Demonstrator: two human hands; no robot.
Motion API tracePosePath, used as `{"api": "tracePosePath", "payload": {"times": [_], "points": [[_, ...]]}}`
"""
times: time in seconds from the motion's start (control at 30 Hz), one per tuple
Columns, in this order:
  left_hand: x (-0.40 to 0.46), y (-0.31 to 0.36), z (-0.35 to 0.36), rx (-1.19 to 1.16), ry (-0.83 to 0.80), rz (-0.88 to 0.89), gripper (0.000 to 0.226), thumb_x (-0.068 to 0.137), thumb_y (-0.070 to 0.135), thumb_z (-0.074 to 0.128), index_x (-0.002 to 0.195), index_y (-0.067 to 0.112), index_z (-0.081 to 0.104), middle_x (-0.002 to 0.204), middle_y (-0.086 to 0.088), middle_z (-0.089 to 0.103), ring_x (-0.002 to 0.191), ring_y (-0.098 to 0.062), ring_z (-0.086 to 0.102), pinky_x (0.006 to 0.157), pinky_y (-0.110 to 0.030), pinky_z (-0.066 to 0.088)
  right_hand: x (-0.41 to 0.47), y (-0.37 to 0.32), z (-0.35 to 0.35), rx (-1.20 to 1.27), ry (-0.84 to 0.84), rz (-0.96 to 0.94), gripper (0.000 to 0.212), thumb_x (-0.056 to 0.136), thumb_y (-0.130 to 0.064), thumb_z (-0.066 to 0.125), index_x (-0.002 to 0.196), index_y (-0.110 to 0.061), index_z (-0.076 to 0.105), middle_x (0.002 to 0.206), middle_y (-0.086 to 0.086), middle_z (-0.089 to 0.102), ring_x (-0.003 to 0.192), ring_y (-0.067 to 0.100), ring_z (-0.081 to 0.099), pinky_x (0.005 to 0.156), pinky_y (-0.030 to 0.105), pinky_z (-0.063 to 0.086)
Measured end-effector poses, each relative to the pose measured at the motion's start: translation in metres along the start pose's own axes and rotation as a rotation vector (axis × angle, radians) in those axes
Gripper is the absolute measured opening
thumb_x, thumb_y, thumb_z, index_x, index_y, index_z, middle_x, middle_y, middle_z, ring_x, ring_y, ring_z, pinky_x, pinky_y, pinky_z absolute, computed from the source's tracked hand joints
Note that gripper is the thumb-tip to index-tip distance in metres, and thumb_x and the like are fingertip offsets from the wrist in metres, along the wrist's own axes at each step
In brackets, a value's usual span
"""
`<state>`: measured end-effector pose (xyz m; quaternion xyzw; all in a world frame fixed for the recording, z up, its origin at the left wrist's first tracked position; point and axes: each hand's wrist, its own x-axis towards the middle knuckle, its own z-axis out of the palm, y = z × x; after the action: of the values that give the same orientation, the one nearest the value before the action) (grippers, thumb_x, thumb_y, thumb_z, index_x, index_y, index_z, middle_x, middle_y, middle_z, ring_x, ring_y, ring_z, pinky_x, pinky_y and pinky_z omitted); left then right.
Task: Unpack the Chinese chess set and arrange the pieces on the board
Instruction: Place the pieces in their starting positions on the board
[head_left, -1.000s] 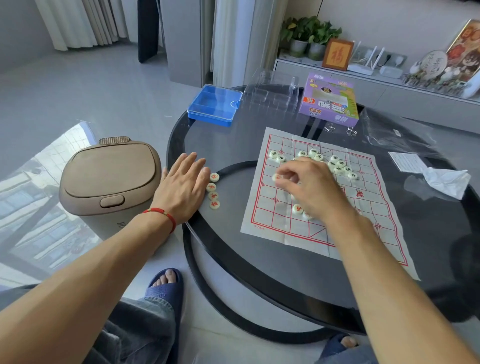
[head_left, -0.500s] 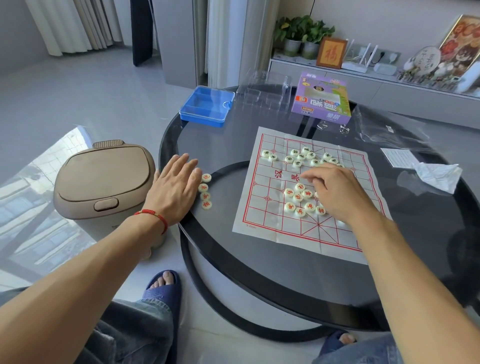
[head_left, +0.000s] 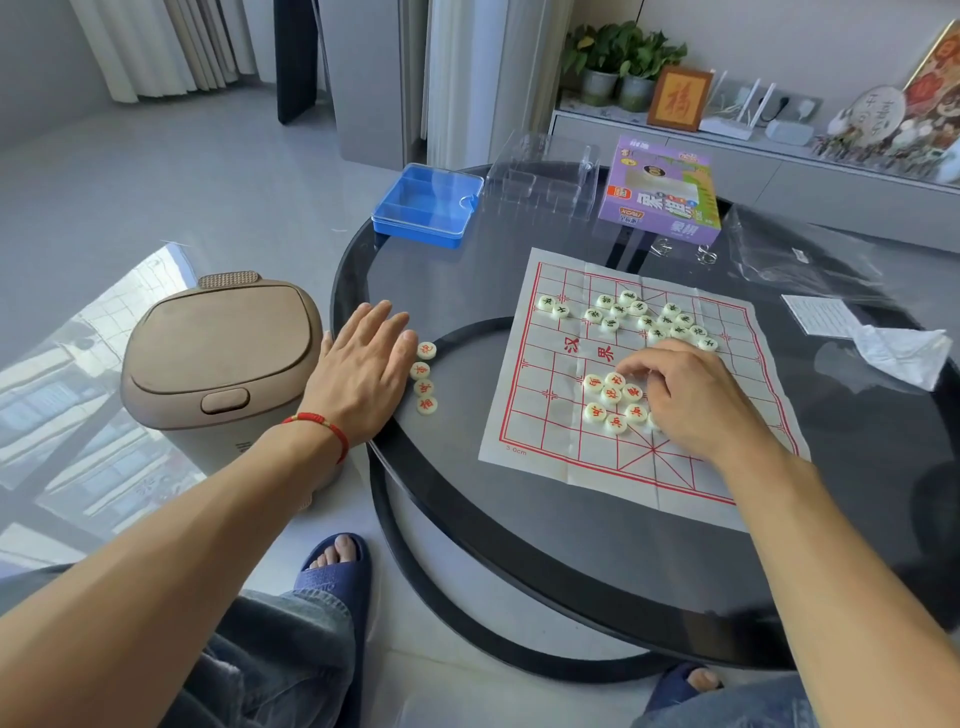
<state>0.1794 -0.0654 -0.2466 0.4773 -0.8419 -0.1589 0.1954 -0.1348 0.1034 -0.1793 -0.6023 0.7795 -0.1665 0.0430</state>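
Paper board (head_left: 545, 441): lying flat at the middle of the round glass table (head_left: 519, 519). Green-marked pieces (head_left: 628, 317): sitting scattered along the board's far edge. Red-marked pieces (head_left: 610, 402): clustering mid-board. Right hand (head_left: 685, 395): hovering over them, fingers curling; grasp cannot be told. Left hand (head_left: 363, 371): lying flat and released at the table's left edge, beside four red pieces (head_left: 425, 376) in a row.

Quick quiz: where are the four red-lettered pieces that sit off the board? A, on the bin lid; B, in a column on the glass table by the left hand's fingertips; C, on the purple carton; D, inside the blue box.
B: the four red-lettered pieces lie in a column on the glass table, just beside the left hand.
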Motion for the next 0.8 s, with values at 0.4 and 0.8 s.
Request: {"api": "tracePosePath", "payload": {"times": [0.4,0.8], "points": [[-0.010,0.016,-0.013,-0.232,0.008,-0.079,0.093,0.085,0.072,-0.007,0.157,0.028,0.031,0.166,0.008,0.019,0.154,-0.007,0.004,0.127,-0.045,0.007,0.016,-0.135,0.033,0.120,-0.043,-0.491,0.038,0.100,-0.006,0.056,0.133,-0.023,0.065,0.135,-0.003,0.062,0.123,0.018,0.057,0.105,0.037,0.048],[-0.008,0.015,-0.010,-0.154,-0.010,-0.073,0.076,0.096,0.060,0.002,0.158,0.027,0.029,0.167,0.007,0.016,0.155,-0.009,0.002,0.126,-0.047,0.006,0.037,-0.128,0.049,-0.111,0.023,-0.415,0.030,0.100,-0.021,0.059,0.129,-0.023,0.067,0.120,0.002,0.064,0.109,0.025,0.057,0.094,0.044,0.048]]}}
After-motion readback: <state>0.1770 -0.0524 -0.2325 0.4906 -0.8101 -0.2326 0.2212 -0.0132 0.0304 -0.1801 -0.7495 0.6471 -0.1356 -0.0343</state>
